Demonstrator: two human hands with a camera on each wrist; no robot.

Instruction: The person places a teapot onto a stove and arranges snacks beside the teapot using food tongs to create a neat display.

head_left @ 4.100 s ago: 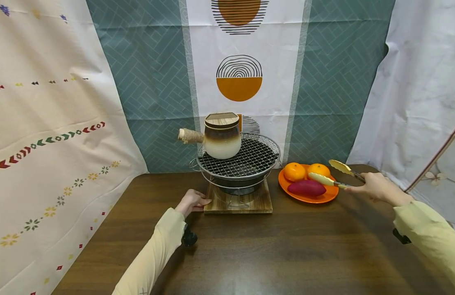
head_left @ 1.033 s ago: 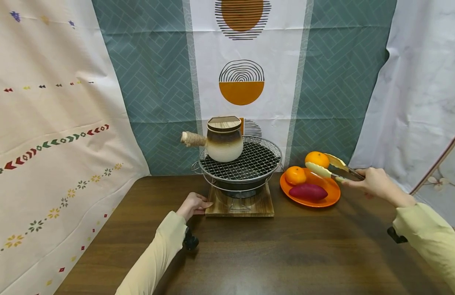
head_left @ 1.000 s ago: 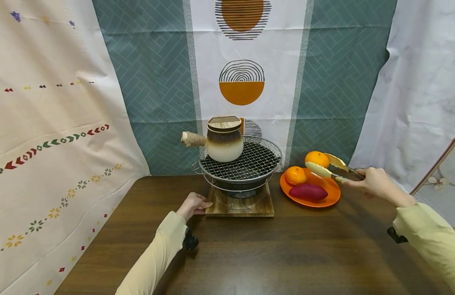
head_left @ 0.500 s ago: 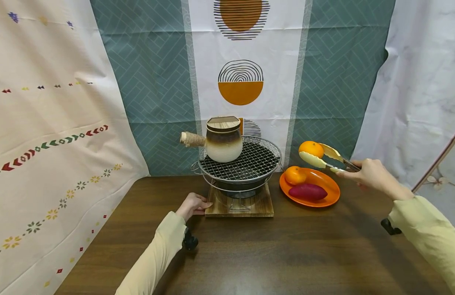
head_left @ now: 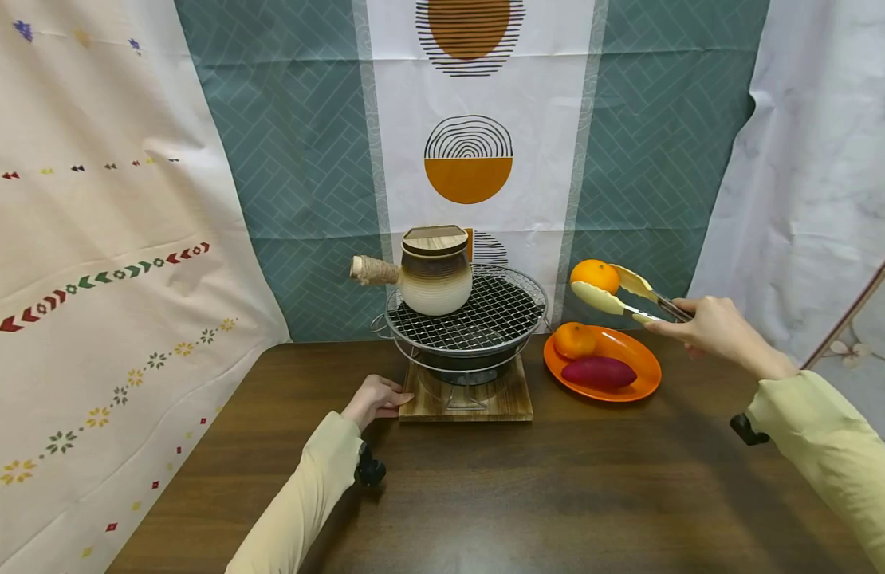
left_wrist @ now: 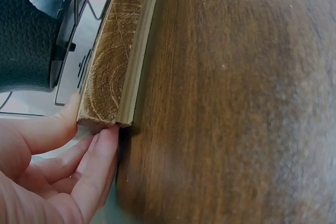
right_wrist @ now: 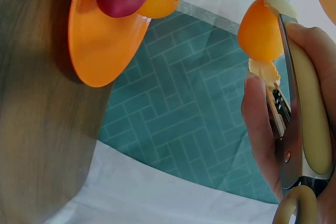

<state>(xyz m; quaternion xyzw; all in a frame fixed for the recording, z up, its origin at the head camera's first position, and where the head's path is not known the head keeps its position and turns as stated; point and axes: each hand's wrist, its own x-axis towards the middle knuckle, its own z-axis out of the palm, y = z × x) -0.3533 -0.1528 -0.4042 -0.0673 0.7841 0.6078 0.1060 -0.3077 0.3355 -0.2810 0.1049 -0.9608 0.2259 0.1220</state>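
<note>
My right hand [head_left: 722, 331] grips a pair of metal tongs [right_wrist: 294, 145] with cream scalloped tips. Between those tips a mandarin [head_left: 595, 273] hangs in the air, above and behind the orange plate [head_left: 647, 384]. Another mandarin [head_left: 574, 341] and a purple sweet potato [head_left: 599, 372] lie on that plate. My left hand [head_left: 374, 397] pinches the near left corner of a square wooden board [left_wrist: 110, 72], thumb at its upper face and fingers at its side. A round grill [head_left: 496, 315] with a wire mesh stands on this board.
On the left of the mesh sits a pot [head_left: 435, 283] with a wooden lid and a rope-wrapped handle [head_left: 374, 270] pointing left. The brown table [head_left: 485, 494] ends at the hanging cloths [head_left: 629, 159] behind and at the sides.
The tongs took hold of the rear mandarin and lifted it off the plate. My right hand has carried it up and to the left. My left hand stays at the board's corner.
</note>
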